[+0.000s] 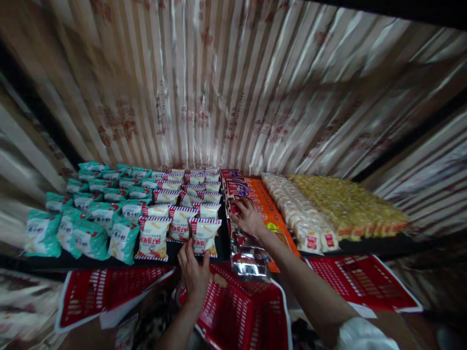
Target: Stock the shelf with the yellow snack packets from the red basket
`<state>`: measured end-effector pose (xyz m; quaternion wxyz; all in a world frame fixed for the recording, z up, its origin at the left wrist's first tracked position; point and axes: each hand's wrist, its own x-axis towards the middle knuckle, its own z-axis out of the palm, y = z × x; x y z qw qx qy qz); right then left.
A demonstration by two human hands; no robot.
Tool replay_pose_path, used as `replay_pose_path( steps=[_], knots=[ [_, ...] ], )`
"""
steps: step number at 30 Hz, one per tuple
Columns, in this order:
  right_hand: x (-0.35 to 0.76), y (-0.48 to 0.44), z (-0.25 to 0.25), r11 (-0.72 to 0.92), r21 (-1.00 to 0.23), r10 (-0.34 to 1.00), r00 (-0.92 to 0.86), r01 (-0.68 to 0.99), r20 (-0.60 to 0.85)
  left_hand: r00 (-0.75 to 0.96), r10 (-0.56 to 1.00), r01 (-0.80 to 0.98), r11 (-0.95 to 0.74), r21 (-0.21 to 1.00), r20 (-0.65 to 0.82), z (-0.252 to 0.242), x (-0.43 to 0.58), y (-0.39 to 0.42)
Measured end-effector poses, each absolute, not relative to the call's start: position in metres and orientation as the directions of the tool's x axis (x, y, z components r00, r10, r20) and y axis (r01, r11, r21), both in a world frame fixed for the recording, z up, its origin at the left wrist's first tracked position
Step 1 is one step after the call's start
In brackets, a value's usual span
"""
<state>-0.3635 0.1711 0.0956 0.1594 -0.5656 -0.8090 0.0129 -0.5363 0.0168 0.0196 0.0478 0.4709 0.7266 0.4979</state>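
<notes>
My left hand (195,274) is at the shelf's front edge. Its fingers and thumb close on the lower part of a small white snack bag (205,231) with a red-and-blue striped border. More white bags (153,238) stand in rows beside and behind it. My right hand (248,218) reaches over a row of dark red shiny packets (239,245); its fingers lie spread on top of them, none visibly gripped. Right of that hand lies an orange packet strip (264,201).
Teal snack bags (89,238) fill the shelf's left. White-wrapped packs (292,209) and yellowish packs (350,204) lie to the right. Below the shelf edge are red baskets, one in the middle (255,311), one left (83,296), one right (350,277). Striped sheeting (204,97) backs the shelf.
</notes>
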Motion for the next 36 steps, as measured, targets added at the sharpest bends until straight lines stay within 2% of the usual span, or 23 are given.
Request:
replay_pose_path(
  steps=[13,24,36],
  knots=[
    [-0.367,0.170,0.099,0.339,-0.190,0.928,-0.294,0.921,0.229,-0.494,0.744,0.755,0.109,0.647,0.450,0.009,-0.521,0.038],
    [-0.367,0.168,0.099,0.321,-0.208,0.939,-0.282,0.924,0.199,-0.540,0.754,0.612,0.048,0.789,0.373,0.016,-0.512,0.050],
    [-0.374,0.162,0.106,0.306,-0.220,0.947,-0.273,0.926,0.169,-0.509,0.815,0.530,0.041,0.847,0.279,0.016,-0.507,0.065]
  ],
)
